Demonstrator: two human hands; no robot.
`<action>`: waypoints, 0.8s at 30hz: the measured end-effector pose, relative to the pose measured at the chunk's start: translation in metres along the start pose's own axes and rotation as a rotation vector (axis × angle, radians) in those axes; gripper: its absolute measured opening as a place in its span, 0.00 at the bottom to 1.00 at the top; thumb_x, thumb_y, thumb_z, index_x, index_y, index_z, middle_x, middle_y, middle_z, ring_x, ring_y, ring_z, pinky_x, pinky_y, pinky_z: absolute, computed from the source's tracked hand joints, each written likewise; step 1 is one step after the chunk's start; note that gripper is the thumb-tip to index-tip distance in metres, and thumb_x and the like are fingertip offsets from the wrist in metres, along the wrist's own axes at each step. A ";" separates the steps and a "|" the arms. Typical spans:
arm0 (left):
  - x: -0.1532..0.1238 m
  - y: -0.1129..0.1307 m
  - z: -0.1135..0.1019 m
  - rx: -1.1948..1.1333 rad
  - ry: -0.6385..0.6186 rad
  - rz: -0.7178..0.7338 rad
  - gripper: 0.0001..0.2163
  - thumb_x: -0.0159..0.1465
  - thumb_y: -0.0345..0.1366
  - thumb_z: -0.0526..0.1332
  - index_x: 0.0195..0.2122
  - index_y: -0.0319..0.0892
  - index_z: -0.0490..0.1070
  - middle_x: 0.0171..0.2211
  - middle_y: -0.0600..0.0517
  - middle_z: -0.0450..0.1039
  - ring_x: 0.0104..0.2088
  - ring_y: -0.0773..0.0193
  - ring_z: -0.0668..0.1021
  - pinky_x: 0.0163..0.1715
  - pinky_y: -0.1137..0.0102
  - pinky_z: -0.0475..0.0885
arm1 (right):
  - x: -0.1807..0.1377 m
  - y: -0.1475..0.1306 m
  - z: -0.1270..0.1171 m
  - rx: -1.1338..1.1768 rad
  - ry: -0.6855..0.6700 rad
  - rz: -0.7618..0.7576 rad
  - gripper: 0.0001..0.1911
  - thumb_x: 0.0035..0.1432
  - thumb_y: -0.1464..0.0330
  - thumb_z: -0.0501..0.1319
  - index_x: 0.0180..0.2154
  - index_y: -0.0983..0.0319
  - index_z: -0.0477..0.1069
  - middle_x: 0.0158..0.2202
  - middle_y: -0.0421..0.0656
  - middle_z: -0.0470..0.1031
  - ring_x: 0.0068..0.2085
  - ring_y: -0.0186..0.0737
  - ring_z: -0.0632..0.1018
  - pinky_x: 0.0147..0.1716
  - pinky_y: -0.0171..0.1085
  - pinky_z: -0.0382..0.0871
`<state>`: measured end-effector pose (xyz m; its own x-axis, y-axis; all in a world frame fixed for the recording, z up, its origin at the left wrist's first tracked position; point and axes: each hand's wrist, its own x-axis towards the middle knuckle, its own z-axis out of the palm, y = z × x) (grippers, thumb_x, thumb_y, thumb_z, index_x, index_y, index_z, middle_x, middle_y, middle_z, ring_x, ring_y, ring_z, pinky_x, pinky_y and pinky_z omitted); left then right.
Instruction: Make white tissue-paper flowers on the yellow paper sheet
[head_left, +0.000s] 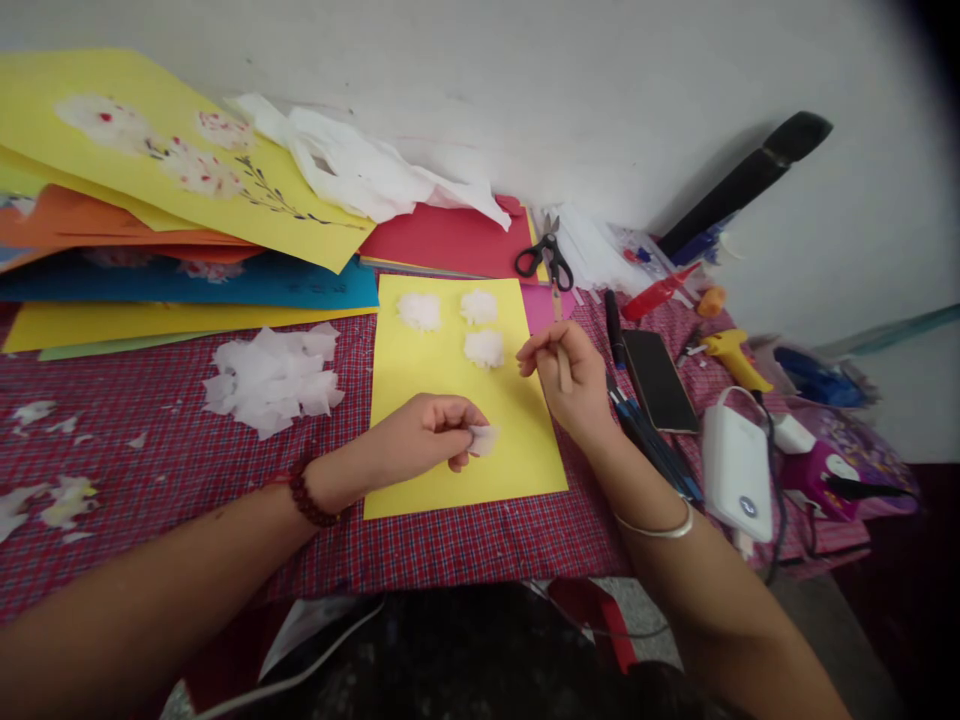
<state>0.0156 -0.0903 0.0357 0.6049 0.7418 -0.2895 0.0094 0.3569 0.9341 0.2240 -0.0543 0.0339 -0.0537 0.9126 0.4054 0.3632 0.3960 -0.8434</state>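
A yellow paper sheet (450, 420) lies on the red checked cloth in front of me. Three white fluffy tissue puffs (484, 348) sit near its far edge. My left hand (424, 435) rests on the sheet, its fingers pinched on a small piece of white tissue (482, 439). My right hand (566, 385) hovers at the sheet's right edge, closed round a thin wooden stick (561, 350) that points away from me, beside the nearest puff.
A heap of white tissue scraps (274, 380) lies left of the sheet. Coloured paper sheets (172, 190) are stacked at the far left. Scissors (546, 258), a phone (658, 380), pens (652, 440), a white power bank (736, 470) and a yellow glue gun (735, 355) crowd the right.
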 end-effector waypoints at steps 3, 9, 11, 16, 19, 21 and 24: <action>0.001 -0.001 -0.002 -0.051 0.025 -0.006 0.04 0.57 0.32 0.63 0.34 0.39 0.73 0.27 0.54 0.72 0.24 0.71 0.71 0.28 0.72 0.68 | 0.007 0.011 -0.003 0.054 0.041 0.054 0.04 0.57 0.73 0.54 0.34 0.59 0.64 0.28 0.36 0.73 0.25 0.29 0.73 0.28 0.34 0.69; 0.001 -0.001 -0.006 -0.140 0.055 0.013 0.09 0.58 0.29 0.61 0.41 0.39 0.71 0.29 0.53 0.73 0.23 0.72 0.72 0.27 0.73 0.68 | 0.016 0.032 -0.008 0.111 0.091 0.177 0.04 0.52 0.71 0.56 0.34 0.59 0.64 0.27 0.35 0.72 0.23 0.29 0.72 0.27 0.34 0.68; 0.001 -0.001 -0.006 -0.138 0.045 0.018 0.06 0.58 0.30 0.61 0.37 0.38 0.71 0.29 0.53 0.73 0.24 0.72 0.72 0.28 0.73 0.68 | 0.017 0.036 -0.009 0.121 0.095 0.198 0.05 0.51 0.70 0.57 0.34 0.60 0.64 0.27 0.35 0.72 0.23 0.29 0.72 0.27 0.34 0.67; -0.001 0.003 -0.006 -0.043 0.083 0.052 0.02 0.58 0.31 0.59 0.31 0.40 0.70 0.27 0.53 0.72 0.24 0.71 0.72 0.28 0.71 0.67 | 0.016 0.038 -0.005 0.114 0.056 0.252 0.05 0.50 0.68 0.58 0.33 0.60 0.65 0.25 0.35 0.72 0.22 0.29 0.71 0.24 0.33 0.65; -0.008 0.019 -0.016 0.062 0.189 0.165 0.04 0.54 0.28 0.56 0.26 0.41 0.69 0.24 0.54 0.68 0.24 0.70 0.70 0.29 0.70 0.66 | 0.016 0.038 -0.003 0.094 0.036 0.249 0.05 0.50 0.69 0.58 0.32 0.60 0.66 0.24 0.36 0.73 0.22 0.31 0.72 0.24 0.33 0.65; -0.018 0.037 -0.029 0.089 0.259 0.286 0.04 0.51 0.28 0.56 0.23 0.42 0.67 0.23 0.55 0.66 0.24 0.70 0.69 0.29 0.69 0.65 | 0.016 0.038 -0.003 0.088 0.035 0.238 0.04 0.50 0.69 0.58 0.32 0.60 0.67 0.23 0.36 0.73 0.22 0.31 0.72 0.24 0.33 0.65; -0.040 0.064 -0.059 0.076 0.357 0.468 0.04 0.50 0.27 0.58 0.23 0.42 0.62 0.28 0.55 0.68 0.26 0.70 0.69 0.31 0.68 0.64 | 0.016 0.038 -0.003 0.072 0.036 0.221 0.03 0.51 0.71 0.58 0.32 0.60 0.67 0.23 0.36 0.72 0.21 0.31 0.72 0.23 0.33 0.64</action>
<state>-0.0549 -0.0632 0.0947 0.2533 0.9604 0.1164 -0.1282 -0.0859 0.9880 0.2395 -0.0250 0.0091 0.0538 0.9741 0.2198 0.2955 0.1948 -0.9353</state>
